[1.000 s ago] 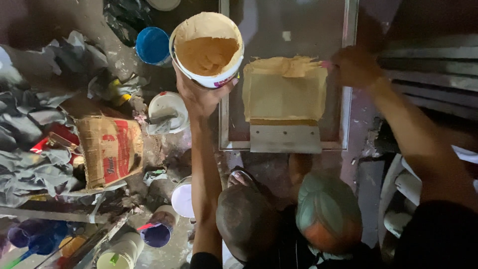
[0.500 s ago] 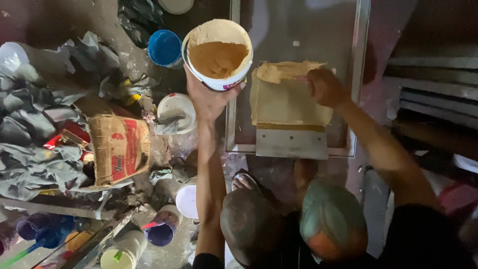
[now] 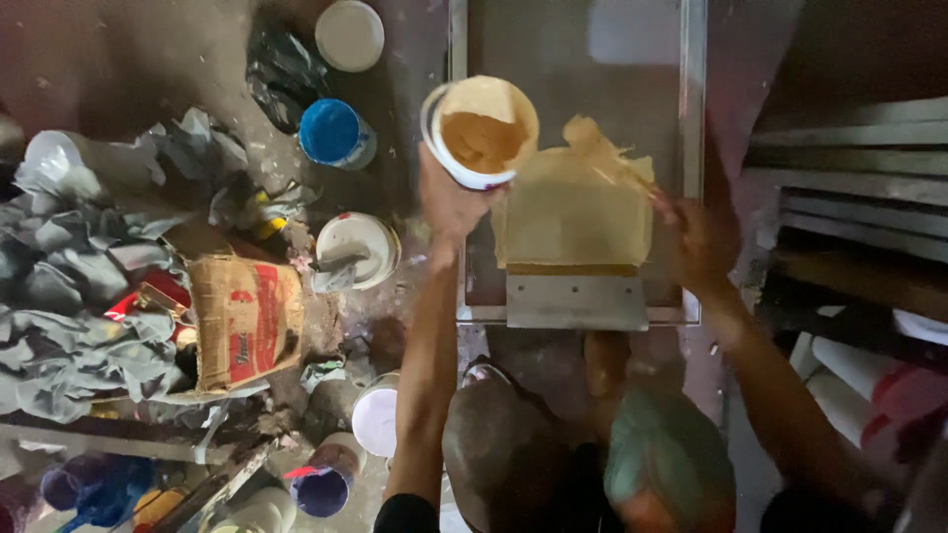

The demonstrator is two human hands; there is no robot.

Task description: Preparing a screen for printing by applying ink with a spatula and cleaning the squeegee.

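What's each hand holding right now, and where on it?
Left hand grips the white tub of ochre paste from beneath. Right hand holds a thin stick by its end.

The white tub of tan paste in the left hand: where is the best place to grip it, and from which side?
Grip the white tub around its lower wall, from beneath on the near side, as the left hand does. Its mouth is open and tilted toward the paste-coated squeegee, so the rim is probably messy.

The tub [image 3: 481, 131] sits left of the squeegee [image 3: 578, 242], which lies on the framed screen [image 3: 691, 148].
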